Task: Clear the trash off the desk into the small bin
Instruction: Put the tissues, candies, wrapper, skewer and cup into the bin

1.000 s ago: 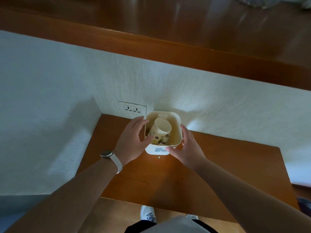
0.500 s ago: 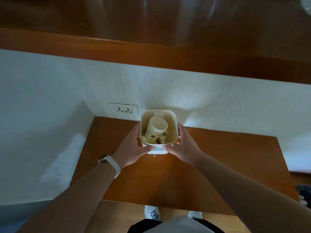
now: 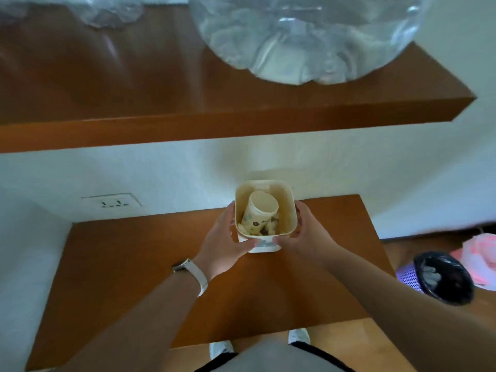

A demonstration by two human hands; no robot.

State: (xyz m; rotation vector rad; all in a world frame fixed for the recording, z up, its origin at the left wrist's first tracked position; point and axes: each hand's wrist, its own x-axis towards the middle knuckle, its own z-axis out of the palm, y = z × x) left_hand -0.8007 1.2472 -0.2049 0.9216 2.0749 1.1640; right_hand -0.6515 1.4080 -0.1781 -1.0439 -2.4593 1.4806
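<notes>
The small cream bin (image 3: pixel 288 208) stands at the back of the wooden desk (image 3: pixel 134 264), against the white wall. Inside it lies a paper cup (image 3: pixel 261 210) with flower prints, tilted, with bits of crumpled paper (image 3: pixel 272 226) beside it. My left hand (image 3: pixel 224 240) grips the bin's left side and front corner. My right hand (image 3: pixel 306 232) grips its right side. A white watch band is on my left wrist.
A wooden shelf (image 3: pixel 214 111) hangs above the desk with a large clear water bottle (image 3: pixel 308 36) and clear plastic (image 3: pixel 112 12) on it. A wall socket (image 3: pixel 112 203) is at left. On the floor at right stands a purple basket with a black liner (image 3: pixel 440 277).
Both hands closed onto the bin's sides. The view shifted, so the bin now sits further right along the desk from the socket and the shelf's top shows.
</notes>
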